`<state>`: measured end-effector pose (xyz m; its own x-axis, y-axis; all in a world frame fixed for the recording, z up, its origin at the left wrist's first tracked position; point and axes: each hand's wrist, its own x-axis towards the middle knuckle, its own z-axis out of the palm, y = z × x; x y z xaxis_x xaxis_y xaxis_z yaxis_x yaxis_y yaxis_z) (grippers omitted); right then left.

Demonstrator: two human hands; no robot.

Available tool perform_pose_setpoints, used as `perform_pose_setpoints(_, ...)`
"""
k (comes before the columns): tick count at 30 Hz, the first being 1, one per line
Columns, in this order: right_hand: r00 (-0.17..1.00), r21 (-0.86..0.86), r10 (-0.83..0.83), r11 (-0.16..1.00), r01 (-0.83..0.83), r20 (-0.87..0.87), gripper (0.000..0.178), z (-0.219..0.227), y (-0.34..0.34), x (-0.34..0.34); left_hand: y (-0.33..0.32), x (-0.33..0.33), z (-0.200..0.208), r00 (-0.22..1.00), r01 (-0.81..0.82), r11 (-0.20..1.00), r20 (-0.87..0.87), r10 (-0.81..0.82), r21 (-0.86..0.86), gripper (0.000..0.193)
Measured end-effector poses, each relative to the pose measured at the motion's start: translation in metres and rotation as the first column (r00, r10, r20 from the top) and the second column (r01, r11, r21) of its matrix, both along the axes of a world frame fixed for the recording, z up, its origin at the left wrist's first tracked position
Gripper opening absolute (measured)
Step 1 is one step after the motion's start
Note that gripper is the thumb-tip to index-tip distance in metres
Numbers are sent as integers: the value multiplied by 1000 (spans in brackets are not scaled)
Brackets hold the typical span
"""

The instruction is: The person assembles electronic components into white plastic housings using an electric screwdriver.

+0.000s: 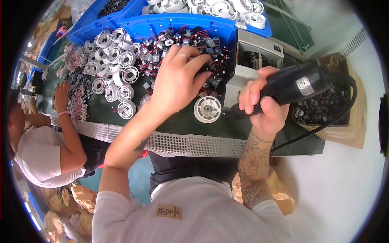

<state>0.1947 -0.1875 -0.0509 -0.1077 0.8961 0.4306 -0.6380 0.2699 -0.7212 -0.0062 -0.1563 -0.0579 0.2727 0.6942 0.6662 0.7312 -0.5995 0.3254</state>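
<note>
My right hand [265, 99] is wrapped round a black electric screwdriver [298, 83], held at a slant above the right side of the bench, its narrow end toward the left. Over a heap of small motors with red wires [156, 54] reaches my left hand [180, 77]. Its thumb and index finger are apart, the fingertips down among the motors, and no held part shows. Between my two hands, a round white plastic housing [207, 109] with a slotted rim lies on the green bench top.
White housings [117, 60] are piled to the left. Blue bins [178, 20] stand behind. A grey machine [259, 52] sits right of the motors, near a box of dark parts [324, 105]. The screwdriver's cable [316, 131] hangs on the right. A co-worker's hand [61, 95] is at wire bundles [77, 97].
</note>
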Motion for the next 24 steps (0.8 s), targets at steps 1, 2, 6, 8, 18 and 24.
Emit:
perform_pose_setpoints(1, 1000, 3, 0, 1000, 0, 1, 50, 0, 1, 0, 9, 2, 0, 1000, 0, 1000, 1, 0, 3, 27)
perform_pose_setpoints(2, 1000, -7, 3, 1000, -3, 5, 49, 0, 1, -1, 17, 3, -2, 998, 20, 999, -55, -18, 29, 23)
perform_pose_setpoints(6, 1000, -9, -1, 1000, 1, 21, 48, 0, 5, 0, 39, -1, 2, 997, 35, 998, 71, -40, 60, 9)
perform_pose_setpoints(8, 999, -1, -11, 1000, 11, 38, 49, -1, 4, 2, 39, -7, 15, 926, 74, 971, 376, 17, -228, 15)
perform_pose_setpoints(18, 1000, 9, 1, 1000, -1, -17, 51, 0, 2, 0, 21, -18, 40, 757, 276, 887, 653, 36, -369, 18)
perform_pose_setpoints(24, 999, 14, -36, 999, 35, 16, 50, 2, 5, 4, -21, -8, 20, 754, 490, 714, 655, -59, -500, 16)
